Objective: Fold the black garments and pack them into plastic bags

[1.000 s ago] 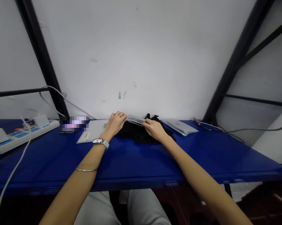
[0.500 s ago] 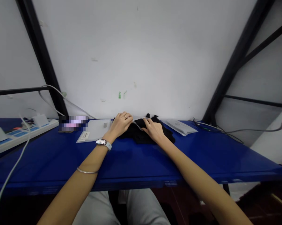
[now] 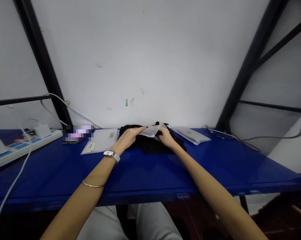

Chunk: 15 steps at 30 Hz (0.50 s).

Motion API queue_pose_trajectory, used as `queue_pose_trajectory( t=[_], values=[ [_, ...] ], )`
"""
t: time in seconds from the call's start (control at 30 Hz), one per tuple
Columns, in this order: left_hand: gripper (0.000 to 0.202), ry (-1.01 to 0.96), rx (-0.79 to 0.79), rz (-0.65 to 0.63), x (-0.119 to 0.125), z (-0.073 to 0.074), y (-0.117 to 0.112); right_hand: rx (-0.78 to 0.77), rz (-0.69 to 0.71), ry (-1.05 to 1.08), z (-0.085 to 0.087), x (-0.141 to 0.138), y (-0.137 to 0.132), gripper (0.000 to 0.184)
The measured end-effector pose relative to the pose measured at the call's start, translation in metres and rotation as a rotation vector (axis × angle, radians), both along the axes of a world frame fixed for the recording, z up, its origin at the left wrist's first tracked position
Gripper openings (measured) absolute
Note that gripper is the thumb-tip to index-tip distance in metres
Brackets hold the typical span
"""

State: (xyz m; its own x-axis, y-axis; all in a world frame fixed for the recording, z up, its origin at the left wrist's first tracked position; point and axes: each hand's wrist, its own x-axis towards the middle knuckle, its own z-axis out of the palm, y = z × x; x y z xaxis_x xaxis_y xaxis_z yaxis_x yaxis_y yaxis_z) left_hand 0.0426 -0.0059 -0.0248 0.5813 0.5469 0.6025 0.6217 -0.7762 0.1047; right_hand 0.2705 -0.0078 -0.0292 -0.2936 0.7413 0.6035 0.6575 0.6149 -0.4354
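Note:
A translucent plastic bag lies over a heap of black cloth near the wall. My left hand is closed on the bag's left side, its fingers stretched along the plastic. At the bag's right side my right hand is closed, fingers bent inward and gripping the plastic; the fingertips are partly hidden. Left of the cloth a flat clear bag with a white label lies on the table. To the right rests another, folded clear plastic bag.
The blue table backs onto a white wall. A power strip with plugs and a white cable stands at the left, near a phone with a blurred screen. Thin dark cables lie at the right by a black post.
The bag's edge between my hands has lifted and turned, so more of the plastic faces me. My left fingers have straightened along it, and my right fingers have curled in.

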Motion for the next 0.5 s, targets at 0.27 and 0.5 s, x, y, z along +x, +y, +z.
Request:
queue_pose_trajectory(
  t=[0.27,0.5],
  values=[
    [0.057,-0.257,0.124,0.548,-0.079,0.028,0.007,-0.245,0.385,0.763,0.026,0.024,-0.013,0.032],
    [0.047,-0.051,-0.342,0.928,-0.153,0.007,0.013,-0.201,0.122,0.533,0.01,0.057,0.006,0.028]
  ],
)
